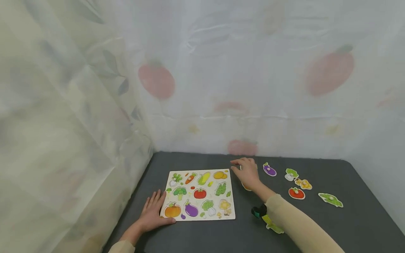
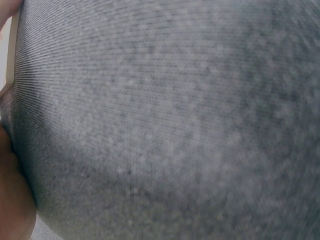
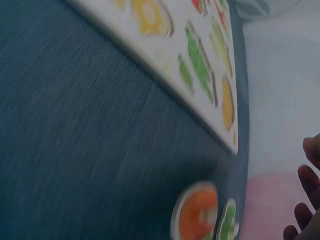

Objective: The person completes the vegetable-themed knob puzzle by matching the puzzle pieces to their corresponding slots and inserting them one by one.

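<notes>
pale curtains (image 1: pixel 240 52) hang behind a dark table (image 1: pixel 221 239). the work on it looks to be at the reaching step, one hand steadying while the other seeks a loose piece; the next move would seem to call for a light fingertip pinch. the white board (image 1: pixel 210 192) lies flat, left of the table's middle, printed with bright vegetables whose shadowed outlines suggest shallow recesses. the left hand (image 1: pixel 153 212) rests at its lower left corner, fingers straight and spread, released. the right hand (image 1: pixel 246 173) hangs beyond the board's right edge, fingers loosely bent, grasping nothing visible. an orange piece (image 3: pixel 195 217) and a green piece (image 3: pixel 227 220) lie near it; farther right are the pea pod piece (image 1: pixel 336 201), tomato piece (image 1: pixel 300 195) and eggplant piece (image 1: pixel 272 172), glossy-coloured, pale-rimmed, the last with a small knob (image 1: pixel 269 169).
</notes>
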`<state>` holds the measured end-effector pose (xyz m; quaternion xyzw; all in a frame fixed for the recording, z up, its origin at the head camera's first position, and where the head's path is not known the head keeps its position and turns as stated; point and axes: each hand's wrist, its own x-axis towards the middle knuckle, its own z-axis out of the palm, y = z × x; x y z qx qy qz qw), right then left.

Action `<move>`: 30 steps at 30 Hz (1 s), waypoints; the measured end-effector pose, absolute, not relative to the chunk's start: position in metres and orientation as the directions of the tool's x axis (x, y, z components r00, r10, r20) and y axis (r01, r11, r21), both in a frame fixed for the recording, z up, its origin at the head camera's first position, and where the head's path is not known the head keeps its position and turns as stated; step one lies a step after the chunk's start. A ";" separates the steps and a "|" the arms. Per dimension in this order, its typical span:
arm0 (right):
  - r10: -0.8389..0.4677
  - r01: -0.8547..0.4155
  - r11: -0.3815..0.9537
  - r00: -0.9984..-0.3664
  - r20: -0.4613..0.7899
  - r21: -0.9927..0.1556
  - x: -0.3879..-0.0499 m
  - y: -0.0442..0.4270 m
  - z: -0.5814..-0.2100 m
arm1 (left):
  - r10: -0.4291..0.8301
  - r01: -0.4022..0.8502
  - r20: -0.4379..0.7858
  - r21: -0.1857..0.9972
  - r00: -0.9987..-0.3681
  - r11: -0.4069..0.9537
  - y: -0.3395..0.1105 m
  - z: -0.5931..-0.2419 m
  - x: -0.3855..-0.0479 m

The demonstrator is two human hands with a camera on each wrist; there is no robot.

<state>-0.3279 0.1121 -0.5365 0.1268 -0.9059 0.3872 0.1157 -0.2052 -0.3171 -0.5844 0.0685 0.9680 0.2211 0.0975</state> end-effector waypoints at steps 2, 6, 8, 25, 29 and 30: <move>-0.128 -0.307 0.685 -0.943 0.306 -0.661 -0.326 0.132 -0.537 | 0.175 0.089 -0.159 0.438 -0.972 0.894 -0.317 -0.585 -0.206; -0.088 -0.275 0.713 -0.948 0.307 -0.645 -0.323 0.170 -0.539 | 0.170 0.087 -0.157 0.433 -0.973 0.897 -0.318 -0.586 -0.207; -0.071 -0.264 0.724 -0.947 0.312 -0.637 -0.320 0.187 -0.539 | 0.168 0.087 -0.151 0.439 -0.974 0.894 -0.318 -0.586 -0.207; -0.137 -0.310 0.753 -0.936 0.323 -0.580 -0.280 0.251 -0.553 | 0.170 0.092 -0.148 0.431 -0.974 0.898 -0.318 -0.589 -0.209; -0.194 -0.358 0.739 -0.925 0.328 -0.570 -0.273 0.254 -0.558 | 0.166 0.088 -0.149 0.426 -0.975 0.901 -0.319 -0.589 -0.209; -0.205 -0.365 0.737 -0.923 0.326 -0.569 -0.271 0.254 -0.559 | 0.166 0.087 -0.151 0.427 -0.974 0.900 -0.319 -0.589 -0.209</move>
